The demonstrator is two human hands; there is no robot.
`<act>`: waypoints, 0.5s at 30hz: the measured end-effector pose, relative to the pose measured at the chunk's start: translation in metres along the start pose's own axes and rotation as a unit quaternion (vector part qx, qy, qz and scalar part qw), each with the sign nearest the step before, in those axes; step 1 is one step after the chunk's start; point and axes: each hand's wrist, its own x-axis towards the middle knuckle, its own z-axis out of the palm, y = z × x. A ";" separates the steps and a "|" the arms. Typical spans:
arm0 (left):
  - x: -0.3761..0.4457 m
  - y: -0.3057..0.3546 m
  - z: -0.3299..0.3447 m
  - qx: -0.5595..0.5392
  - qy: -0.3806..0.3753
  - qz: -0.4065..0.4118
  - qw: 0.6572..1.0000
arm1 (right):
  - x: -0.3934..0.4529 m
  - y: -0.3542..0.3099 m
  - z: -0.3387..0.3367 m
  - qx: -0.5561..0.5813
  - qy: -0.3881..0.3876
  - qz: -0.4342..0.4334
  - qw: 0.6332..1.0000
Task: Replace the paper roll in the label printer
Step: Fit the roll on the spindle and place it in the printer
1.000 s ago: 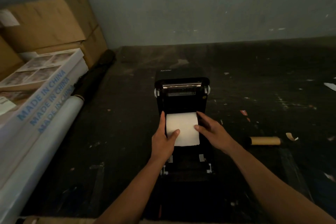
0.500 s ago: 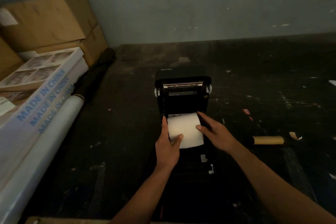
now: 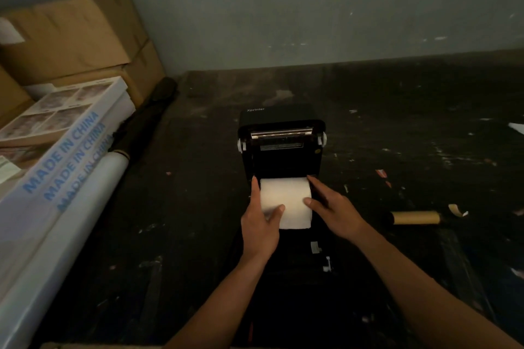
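Observation:
A black label printer (image 3: 282, 150) stands open on the dark floor, its lid tilted up at the back with a metal bar across it. A white paper roll (image 3: 286, 198) lies in the printer's bay. My left hand (image 3: 259, 224) grips the roll's left end, thumb across the front. My right hand (image 3: 334, 211) holds the right end, fingers along its side. The base of the printer below the roll is dark and hard to make out.
An empty brown cardboard core (image 3: 415, 217) lies on the floor to the right, with paper scraps (image 3: 455, 209) near it. Cardboard boxes (image 3: 76, 42), a white "MADE IN CHINA" box (image 3: 65, 156) and a white rolled sheet (image 3: 71, 221) crowd the left side. A wall closes the back.
Both hands have shifted the roll slightly back toward the raised lid. The camera view has dropped a little.

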 end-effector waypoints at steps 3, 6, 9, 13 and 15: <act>-0.004 0.000 0.002 0.014 0.007 0.013 1.000 | 0.001 -0.001 -0.003 0.001 -0.004 -0.004 1.000; -0.005 0.000 0.004 0.014 0.011 0.012 1.000 | 0.002 0.000 -0.007 -0.002 -0.016 -0.004 1.000; -0.009 -0.002 0.005 0.016 0.013 0.002 1.000 | 0.003 0.000 -0.009 -0.005 -0.035 0.000 0.999; -0.012 -0.006 0.005 0.019 0.021 -0.012 1.000 | 0.003 -0.002 -0.008 -0.023 -0.042 0.001 0.999; -0.010 -0.006 0.004 0.016 0.019 -0.016 1.000 | 0.003 -0.003 -0.006 -0.030 -0.039 0.006 0.999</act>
